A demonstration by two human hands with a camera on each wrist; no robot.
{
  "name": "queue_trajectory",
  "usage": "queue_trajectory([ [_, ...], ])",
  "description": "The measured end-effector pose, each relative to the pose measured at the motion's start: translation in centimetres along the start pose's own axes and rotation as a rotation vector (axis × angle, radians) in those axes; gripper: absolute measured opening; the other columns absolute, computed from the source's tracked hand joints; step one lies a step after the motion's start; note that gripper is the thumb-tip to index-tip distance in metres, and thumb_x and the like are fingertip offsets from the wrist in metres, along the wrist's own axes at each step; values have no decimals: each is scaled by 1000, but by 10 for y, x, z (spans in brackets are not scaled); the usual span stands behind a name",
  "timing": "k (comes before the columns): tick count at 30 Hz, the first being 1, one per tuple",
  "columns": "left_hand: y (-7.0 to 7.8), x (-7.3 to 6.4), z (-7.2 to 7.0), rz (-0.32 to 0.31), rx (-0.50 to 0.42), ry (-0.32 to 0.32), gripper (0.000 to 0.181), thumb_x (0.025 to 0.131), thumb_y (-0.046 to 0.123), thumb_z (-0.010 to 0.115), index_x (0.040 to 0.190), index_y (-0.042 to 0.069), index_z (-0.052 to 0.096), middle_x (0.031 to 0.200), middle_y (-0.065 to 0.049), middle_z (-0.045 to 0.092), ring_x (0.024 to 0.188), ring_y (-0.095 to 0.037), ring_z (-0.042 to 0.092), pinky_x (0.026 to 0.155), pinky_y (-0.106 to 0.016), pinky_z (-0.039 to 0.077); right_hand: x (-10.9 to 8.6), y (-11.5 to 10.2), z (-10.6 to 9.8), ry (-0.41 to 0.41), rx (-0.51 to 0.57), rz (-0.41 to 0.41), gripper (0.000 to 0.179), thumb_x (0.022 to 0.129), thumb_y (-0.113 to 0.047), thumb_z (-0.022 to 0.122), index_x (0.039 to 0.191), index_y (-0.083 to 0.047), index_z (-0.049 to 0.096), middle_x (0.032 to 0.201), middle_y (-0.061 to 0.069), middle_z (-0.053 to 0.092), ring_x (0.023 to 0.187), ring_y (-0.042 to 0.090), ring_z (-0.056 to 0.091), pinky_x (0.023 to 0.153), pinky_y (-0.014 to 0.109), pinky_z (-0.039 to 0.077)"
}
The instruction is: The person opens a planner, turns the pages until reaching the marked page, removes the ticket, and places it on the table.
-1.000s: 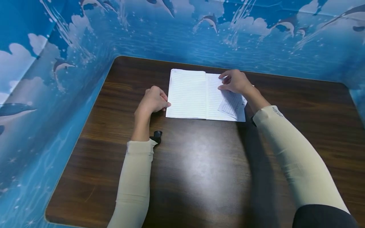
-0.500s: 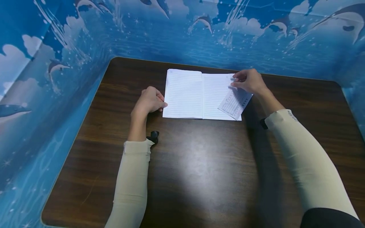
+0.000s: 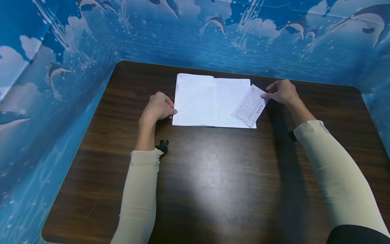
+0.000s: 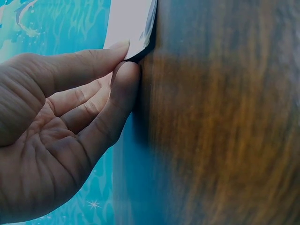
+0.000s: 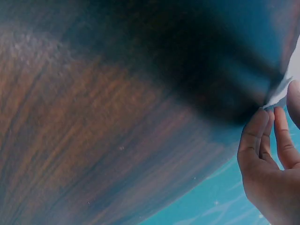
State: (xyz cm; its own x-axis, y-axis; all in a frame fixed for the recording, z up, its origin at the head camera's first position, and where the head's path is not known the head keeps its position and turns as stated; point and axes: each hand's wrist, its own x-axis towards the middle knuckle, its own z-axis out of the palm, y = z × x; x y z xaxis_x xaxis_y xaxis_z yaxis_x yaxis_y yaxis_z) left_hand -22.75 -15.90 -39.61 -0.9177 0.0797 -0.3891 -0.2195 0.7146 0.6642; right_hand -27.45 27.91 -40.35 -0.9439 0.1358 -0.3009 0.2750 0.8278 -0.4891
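A lined notebook [image 3: 195, 101] lies spread on the dark table. My left hand [image 3: 158, 105] pinches its left edge; in the left wrist view, the thumb of that hand [image 4: 70, 108] rests over the notebook's corner [image 4: 133, 28] with a finger beneath. A printed paper slip [image 3: 250, 105] lies slantwise on the right page and juts past the page's right side. Beside the slip's right corner is my right hand [image 3: 283, 92], its thumb touching the edge and its fingers apart from the thumb. White paper [image 5: 290, 77] shows at the fingertips of the right hand [image 5: 269, 159] in the right wrist view.
The brown table [image 3: 195, 189] has a rounded far-left corner. A blue dolphin-print cloth [image 3: 170, 44] rises behind and to the left of it. A small black device [image 3: 163, 145] sits at the left wrist, and another [image 3: 292, 136] at the right.
My right hand has moved right, off the page to the slip's right corner, uncovering the slip's upper part. The slip has slid slightly right. My left hand keeps its place on the notebook's edge.
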Motion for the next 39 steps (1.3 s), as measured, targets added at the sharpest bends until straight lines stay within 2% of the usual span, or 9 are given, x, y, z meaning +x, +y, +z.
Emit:
queue_trajectory([
  [5, 0, -1, 1, -7, -5, -4, 12, 97, 7, 78, 103, -2, 72, 83, -13, 71, 72, -20, 68, 73, -34, 48, 0, 0, 7, 8, 19, 35, 46, 102, -25, 76, 134, 6, 63, 139, 31, 59, 120, 45, 53, 107, 58, 47],
  [11, -1, 0, 2, 5, -8, -13, 11, 98, 6, 77, 103, -2, 72, 83, -14, 72, 71, -19, 67, 70, -32, 50, -2, -2, 10, 15, 8, 26, 37, 102, -22, 75, 123, 7, 66, 132, 32, 62, 114, 44, 55, 90, 46, 49],
  [15, -2, 1, 2, 12, -10, -11, 10, 98, 5, 76, 103, -2, 72, 84, -14, 71, 71, -19, 66, 70, -32, 50, -3, -1, 8, 20, 25, 10, 37, 101, -24, 77, 122, 6, 69, 133, 31, 63, 110, 41, 56, 80, 37, 48],
  [17, -2, 1, 2, 14, -11, -10, 10, 98, 5, 76, 102, -2, 72, 84, -13, 71, 71, -19, 66, 69, -32, 49, -3, -1, 7, 20, 57, 1, 37, 101, -24, 77, 122, 5, 71, 132, 31, 65, 105, 38, 61, 75, 31, 52],
  [21, -2, 1, 2, 15, -11, -8, 11, 98, 6, 77, 102, -2, 72, 82, -13, 72, 70, -19, 67, 69, -32, 49, -2, -3, 2, 0, 115, -18, 39, 99, -25, 79, 123, 5, 71, 131, 32, 68, 84, 26, 71, 66, 22, 57],
  [24, -2, 0, 2, 15, -11, -4, 11, 98, 6, 77, 102, -2, 71, 81, -13, 73, 70, -19, 67, 69, -32, 49, -2, -6, -3, -36, 145, -26, 42, 99, -27, 78, 126, 4, 71, 130, 31, 70, 78, 20, 71, 67, 23, 59],
  [30, -2, -1, 1, 16, -20, 0, 11, 98, 6, 77, 103, -3, 72, 83, -14, 73, 71, -21, 67, 71, -32, 50, -3, -17, -18, -101, 201, -33, 44, 100, -29, 77, 130, 2, 71, 118, 14, 78, 86, 20, 71, 75, 28, 57],
  [35, -2, -2, 1, 17, -21, 2, 12, 98, 6, 77, 104, -3, 72, 84, -14, 72, 72, -21, 67, 71, -32, 50, -3, -25, -34, -100, 226, -36, 46, 100, -30, 77, 134, 1, 70, 101, -1, 79, 83, 18, 72, 74, 31, 58],
  [39, -2, -1, 1, 14, -20, 3, 12, 98, 6, 77, 104, -2, 71, 84, -14, 73, 71, -20, 67, 70, -31, 50, -3, -24, -51, -95, 209, -24, 51, 101, -33, 75, 139, -1, 67, 97, -7, 77, 80, 13, 72, 72, 30, 58],
])
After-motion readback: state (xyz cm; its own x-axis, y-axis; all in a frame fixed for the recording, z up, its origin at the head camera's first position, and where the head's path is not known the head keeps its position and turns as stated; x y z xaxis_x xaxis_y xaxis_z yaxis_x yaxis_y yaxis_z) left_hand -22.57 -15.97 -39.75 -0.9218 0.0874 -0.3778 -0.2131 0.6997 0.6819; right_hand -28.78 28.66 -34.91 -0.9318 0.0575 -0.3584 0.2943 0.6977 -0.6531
